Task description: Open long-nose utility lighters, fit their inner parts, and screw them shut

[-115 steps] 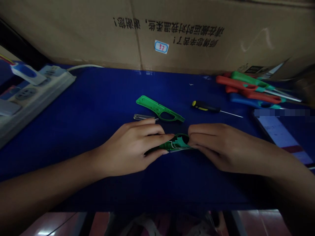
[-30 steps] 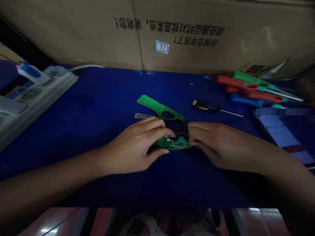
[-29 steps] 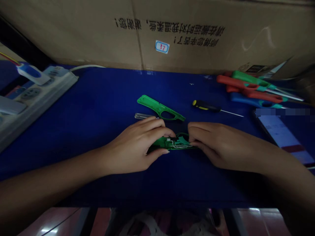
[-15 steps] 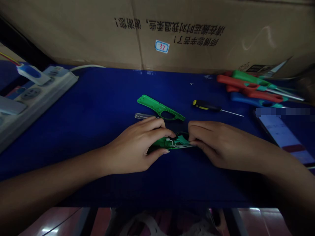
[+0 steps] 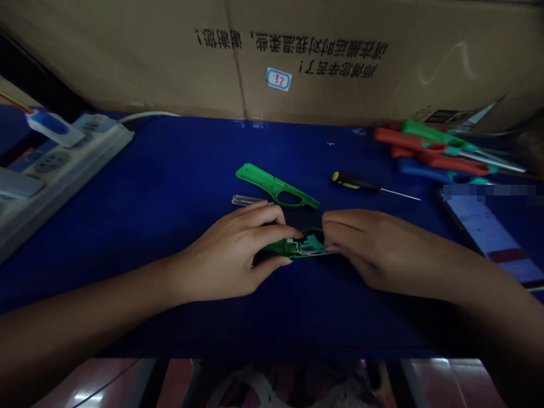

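My left hand (image 5: 242, 249) is closed around the left part of an opened green lighter housing (image 5: 280, 247), thumb below and fingers above. Inside it show thin white wires (image 5: 304, 249) and a teal trigger piece (image 5: 314, 242). At the housing's right end my right hand (image 5: 369, 243) is closed in a pinch; its fingertips hide exactly which part they hold. Just beyond the hands lies the other green housing half (image 5: 276, 184), inner side up. A clear plastic tube (image 5: 244, 200) rests beside it, partly covered by my left fingers.
A black and yellow screwdriver (image 5: 357, 181) lies to the right. Behind it are several red, green and blue lighters (image 5: 429, 147) and a phone (image 5: 488, 232). A power strip (image 5: 85, 158) stands at left, and a cardboard box (image 5: 148, 62) borders the back of the blue table (image 5: 178, 153).
My right hand has shifted slightly left along the housing, its fingers closer to the teal piece. My left hand keeps its hold.
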`<action>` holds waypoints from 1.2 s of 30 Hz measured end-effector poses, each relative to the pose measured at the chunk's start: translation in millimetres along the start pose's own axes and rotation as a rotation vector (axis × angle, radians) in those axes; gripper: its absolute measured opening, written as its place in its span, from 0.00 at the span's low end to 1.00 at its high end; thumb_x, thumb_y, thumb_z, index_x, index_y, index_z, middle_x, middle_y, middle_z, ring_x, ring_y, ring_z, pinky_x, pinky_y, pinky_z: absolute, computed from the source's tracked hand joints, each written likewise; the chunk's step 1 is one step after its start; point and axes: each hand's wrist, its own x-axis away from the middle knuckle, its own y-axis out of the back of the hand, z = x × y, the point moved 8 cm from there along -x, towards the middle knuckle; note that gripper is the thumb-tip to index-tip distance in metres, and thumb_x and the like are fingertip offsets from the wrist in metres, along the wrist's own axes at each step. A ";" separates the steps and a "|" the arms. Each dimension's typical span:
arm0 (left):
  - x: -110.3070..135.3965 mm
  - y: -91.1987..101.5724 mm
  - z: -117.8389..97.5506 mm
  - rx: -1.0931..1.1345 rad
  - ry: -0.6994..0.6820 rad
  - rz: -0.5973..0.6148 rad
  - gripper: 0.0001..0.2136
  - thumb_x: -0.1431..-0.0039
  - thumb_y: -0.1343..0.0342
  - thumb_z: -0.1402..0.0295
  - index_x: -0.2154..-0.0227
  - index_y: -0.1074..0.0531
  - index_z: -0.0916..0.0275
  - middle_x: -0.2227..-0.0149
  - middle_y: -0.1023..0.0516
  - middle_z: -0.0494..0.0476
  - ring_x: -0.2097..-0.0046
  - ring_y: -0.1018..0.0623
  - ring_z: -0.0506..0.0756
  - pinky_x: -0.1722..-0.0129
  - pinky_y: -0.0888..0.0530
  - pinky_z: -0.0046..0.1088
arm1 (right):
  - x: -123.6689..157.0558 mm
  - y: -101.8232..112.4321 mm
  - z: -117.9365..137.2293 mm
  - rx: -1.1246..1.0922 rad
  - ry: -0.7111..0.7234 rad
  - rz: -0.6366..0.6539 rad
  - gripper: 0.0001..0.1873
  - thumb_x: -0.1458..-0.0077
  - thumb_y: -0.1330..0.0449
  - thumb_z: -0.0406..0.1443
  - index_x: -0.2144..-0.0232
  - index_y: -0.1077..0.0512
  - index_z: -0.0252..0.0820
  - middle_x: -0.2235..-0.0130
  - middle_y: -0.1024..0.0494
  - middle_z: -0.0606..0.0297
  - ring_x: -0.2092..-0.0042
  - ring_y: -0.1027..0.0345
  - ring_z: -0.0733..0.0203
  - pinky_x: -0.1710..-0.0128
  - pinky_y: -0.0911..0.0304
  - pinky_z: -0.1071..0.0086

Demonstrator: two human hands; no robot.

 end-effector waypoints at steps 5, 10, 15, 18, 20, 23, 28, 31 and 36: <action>-0.3 -0.1 0.4 -0.008 0.001 -0.003 0.15 0.35 0.40 0.70 0.47 0.26 0.62 0.57 0.27 0.55 0.54 0.26 0.55 0.54 0.28 0.33 | 0.6 5.8 2.9 0.015 0.040 -0.076 0.11 0.42 0.48 0.20 0.65 0.32 0.36 0.65 0.32 0.64 0.66 0.39 0.63 0.66 0.44 0.69; 0.2 -0.4 -0.3 -0.011 0.005 0.009 0.15 0.35 0.40 0.69 0.46 0.26 0.62 0.57 0.27 0.55 0.55 0.26 0.55 0.55 0.27 0.34 | 0.1 3.8 0.4 0.016 0.012 -0.052 0.11 0.42 0.48 0.20 0.65 0.33 0.37 0.66 0.32 0.65 0.67 0.39 0.63 0.67 0.44 0.70; 0.5 -0.1 -1.0 -0.022 -0.002 0.005 0.14 0.35 0.40 0.70 0.47 0.26 0.61 0.57 0.27 0.55 0.55 0.26 0.55 0.55 0.27 0.34 | 0.8 -0.7 -2.0 0.018 -0.033 0.010 0.11 0.43 0.48 0.20 0.67 0.35 0.40 0.66 0.31 0.66 0.67 0.38 0.63 0.67 0.45 0.69; 1.0 0.5 -1.2 -0.027 -0.011 -0.003 0.14 0.35 0.40 0.70 0.47 0.26 0.61 0.58 0.26 0.55 0.55 0.26 0.55 0.56 0.27 0.34 | 1.0 -1.1 -2.8 0.008 -0.052 0.031 0.11 0.43 0.48 0.21 0.67 0.35 0.41 0.66 0.31 0.66 0.67 0.37 0.63 0.67 0.45 0.68; 1.1 0.9 -2.0 -0.031 -0.022 -0.009 0.14 0.35 0.40 0.70 0.47 0.26 0.61 0.58 0.26 0.55 0.55 0.26 0.55 0.56 0.27 0.34 | 0.9 -1.7 -3.7 -0.005 -0.065 0.045 0.11 0.43 0.48 0.21 0.67 0.35 0.41 0.66 0.31 0.66 0.67 0.37 0.62 0.67 0.45 0.68; 0.9 1.2 -2.8 -0.033 -0.027 -0.013 0.14 0.35 0.40 0.70 0.47 0.25 0.61 0.58 0.26 0.56 0.55 0.26 0.56 0.56 0.27 0.34 | 0.7 -3.6 -5.0 -0.030 -0.076 0.055 0.11 0.43 0.48 0.21 0.67 0.36 0.41 0.66 0.32 0.66 0.67 0.38 0.62 0.67 0.45 0.68; 0.3 1.1 -1.7 -0.026 -0.022 -0.027 0.14 0.35 0.40 0.70 0.48 0.25 0.61 0.58 0.25 0.56 0.56 0.25 0.56 0.55 0.26 0.35 | 0.7 -4.5 -5.1 -0.062 -0.061 0.028 0.10 0.41 0.48 0.22 0.66 0.36 0.41 0.65 0.33 0.66 0.66 0.38 0.62 0.66 0.45 0.68; -0.1 1.4 0.0 -0.018 -0.017 -0.046 0.14 0.36 0.39 0.68 0.48 0.24 0.60 0.56 0.24 0.56 0.54 0.24 0.56 0.54 0.26 0.35 | 1.0 -4.2 -8.4 -0.040 -0.086 0.025 0.10 0.41 0.48 0.22 0.66 0.37 0.41 0.66 0.33 0.66 0.66 0.39 0.62 0.66 0.46 0.67; -1.0 4.6 -1.8 0.051 -0.034 -0.089 0.15 0.38 0.37 0.64 0.50 0.22 0.62 0.54 0.22 0.58 0.55 0.22 0.56 0.54 0.24 0.35 | -0.3 -1.5 -8.6 -0.015 -0.063 0.020 0.09 0.39 0.49 0.23 0.65 0.35 0.41 0.65 0.32 0.66 0.66 0.39 0.62 0.66 0.45 0.67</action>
